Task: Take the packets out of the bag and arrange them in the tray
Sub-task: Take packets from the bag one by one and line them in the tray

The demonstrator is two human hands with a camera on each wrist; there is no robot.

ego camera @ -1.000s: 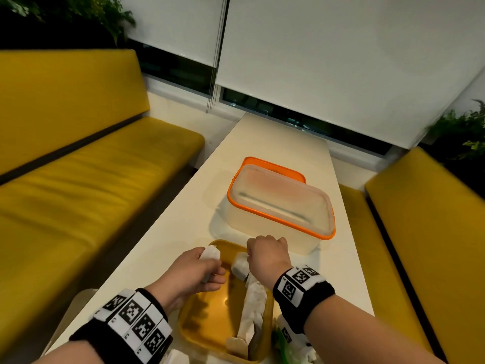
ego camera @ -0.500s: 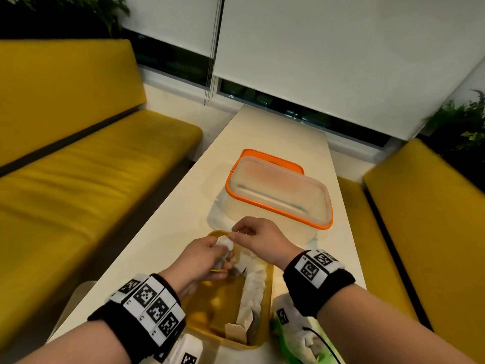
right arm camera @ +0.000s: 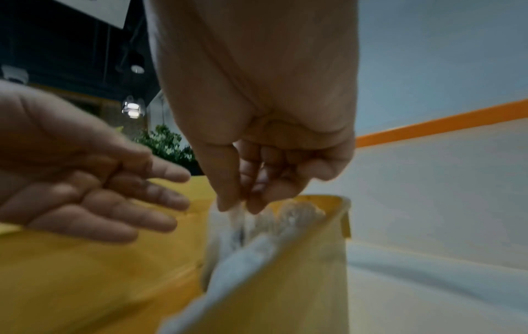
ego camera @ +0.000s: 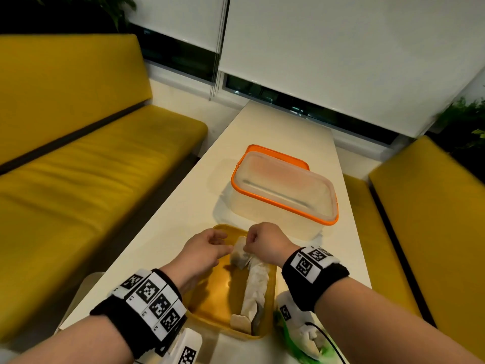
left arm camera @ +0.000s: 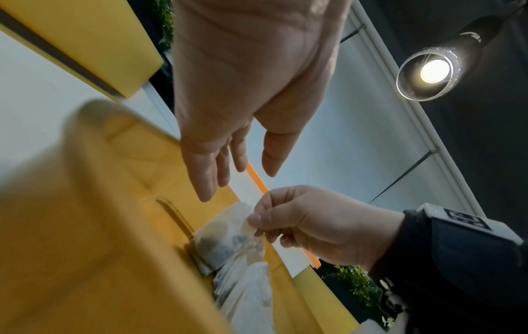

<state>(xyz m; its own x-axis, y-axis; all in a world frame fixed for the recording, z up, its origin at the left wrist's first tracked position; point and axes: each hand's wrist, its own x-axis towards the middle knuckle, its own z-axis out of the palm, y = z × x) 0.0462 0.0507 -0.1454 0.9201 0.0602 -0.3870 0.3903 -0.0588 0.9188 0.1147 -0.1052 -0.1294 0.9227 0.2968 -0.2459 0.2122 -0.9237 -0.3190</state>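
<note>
Head view: right hand [ego camera: 263, 241] pinches a packet [ego camera: 240, 254] by its top edge, above the far end of the yellow tray [ego camera: 210, 306]. A row of packets [ego camera: 256, 287] runs back from the pinch along the tray's right wall. Left hand [ego camera: 207, 245] just beside, fingers relaxed, holding nothing.

Left wrist view: packet [left arm camera: 228, 237] hangs below the thumb and forefinger, lower edge touching the tray floor.

Right wrist view: fingertips [right arm camera: 228, 203] together on the packet's edge; blurred.

A clear plastic container [ego camera: 284, 191] with an orange rim stands on the long white table [ego camera: 262, 132], its orange lid beneath it. Yellow cushioned benches [ego camera: 86, 164] flank the table. White roller blinds [ego camera: 341, 48] cover the window, and a pendant lamp [left arm camera: 431, 71] glows overhead.
</note>
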